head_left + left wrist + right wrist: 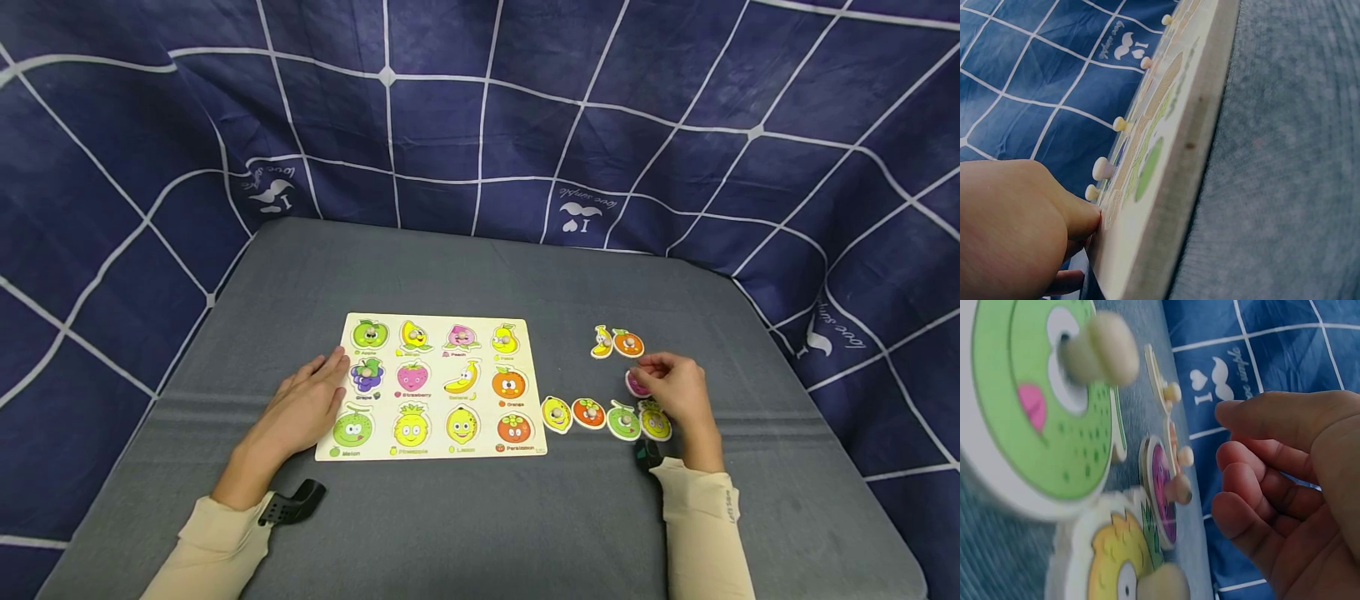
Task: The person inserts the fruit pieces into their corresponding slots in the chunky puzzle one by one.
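A wooden fruit puzzle board (pixel 438 454) lies flat on the grey table. My left hand (pixel 303 404) rests along its left edge, fingers extended; in the left wrist view the thumb touches the board's rim. Knobbed pieces, among them an apple piece (pixel 370 334) and a peach piece (pixel 461 337), sit in the board's far row. To the right, my right hand (pixel 678 387) hovers over a pink-purple knobbed piece (pixel 1161 487), partly hidden by it in the head view. In the right wrist view its loosely bent fingers are apart from that piece's knob and hold nothing.
A lemon piece (pixel 557 414), a persimmon piece (pixel 588 413), a melon piece (pixel 624 422) and a pineapple piece (pixel 655 421) form a row right of the board. Farther back lie a banana piece (pixel 602 342) and an orange piece (pixel 628 343). A blue checked cloth (pixel 450 108) surrounds the table.
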Demonstrator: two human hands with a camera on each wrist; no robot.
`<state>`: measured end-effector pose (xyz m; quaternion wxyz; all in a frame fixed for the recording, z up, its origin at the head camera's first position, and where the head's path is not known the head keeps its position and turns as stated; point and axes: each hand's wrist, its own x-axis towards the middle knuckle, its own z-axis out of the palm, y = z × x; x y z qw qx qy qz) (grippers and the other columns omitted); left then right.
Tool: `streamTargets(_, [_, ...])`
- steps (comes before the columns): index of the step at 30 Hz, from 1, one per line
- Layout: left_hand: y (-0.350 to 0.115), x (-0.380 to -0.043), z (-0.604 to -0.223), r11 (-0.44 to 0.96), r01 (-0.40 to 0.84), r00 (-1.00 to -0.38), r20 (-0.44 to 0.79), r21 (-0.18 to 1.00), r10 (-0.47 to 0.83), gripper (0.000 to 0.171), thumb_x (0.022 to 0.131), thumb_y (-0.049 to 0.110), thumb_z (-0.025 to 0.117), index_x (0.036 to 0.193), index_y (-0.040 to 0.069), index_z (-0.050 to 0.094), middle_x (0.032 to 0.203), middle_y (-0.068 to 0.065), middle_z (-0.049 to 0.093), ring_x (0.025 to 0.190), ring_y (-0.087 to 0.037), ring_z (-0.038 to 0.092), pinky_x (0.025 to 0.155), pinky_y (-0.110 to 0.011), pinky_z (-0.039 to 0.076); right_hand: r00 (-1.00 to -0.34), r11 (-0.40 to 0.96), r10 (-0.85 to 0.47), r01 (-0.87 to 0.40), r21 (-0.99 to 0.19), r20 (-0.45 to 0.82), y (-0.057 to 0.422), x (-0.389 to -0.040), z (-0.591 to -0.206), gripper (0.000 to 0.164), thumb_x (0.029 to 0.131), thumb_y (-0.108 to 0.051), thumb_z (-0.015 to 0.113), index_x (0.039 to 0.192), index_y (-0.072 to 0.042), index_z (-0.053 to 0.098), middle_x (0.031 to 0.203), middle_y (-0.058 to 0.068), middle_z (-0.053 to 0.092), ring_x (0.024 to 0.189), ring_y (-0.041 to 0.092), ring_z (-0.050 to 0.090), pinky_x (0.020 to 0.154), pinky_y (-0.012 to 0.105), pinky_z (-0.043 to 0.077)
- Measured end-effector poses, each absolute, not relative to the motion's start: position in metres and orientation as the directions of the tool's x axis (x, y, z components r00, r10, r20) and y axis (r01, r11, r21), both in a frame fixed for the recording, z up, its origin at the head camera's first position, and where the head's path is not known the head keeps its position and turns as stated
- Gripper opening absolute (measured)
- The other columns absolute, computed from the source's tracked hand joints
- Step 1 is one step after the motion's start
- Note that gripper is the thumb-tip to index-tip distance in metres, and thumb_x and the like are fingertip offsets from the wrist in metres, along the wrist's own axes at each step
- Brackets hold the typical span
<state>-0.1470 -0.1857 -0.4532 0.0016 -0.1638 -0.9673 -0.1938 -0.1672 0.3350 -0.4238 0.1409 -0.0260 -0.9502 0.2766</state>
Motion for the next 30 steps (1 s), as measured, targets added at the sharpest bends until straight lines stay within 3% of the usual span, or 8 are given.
streamTargets(30, [-0.186, -0.147, -0.454, 0.879, 0.304, -0.95, 0.051, 0.367, 0.307, 0.049, 0.094, 0.012, 0.047, 0.138, -0.005, 0.034, 0.145, -0.021, 0.027, 0.129, -0.045, 0.024, 0.095, -0.062, 0.021, -0.991, 0.849, 0.1, 0.041, -0.527, 0.085, 0.354, -0.162, -0.432, 0.017, 0.077, -0.014, 0.073, 0.082, 0.001, 0.067, 0.067, 0.003, 0.064, 0.056, 0.008, 0.054, 0.049, 0.022, 0.043])
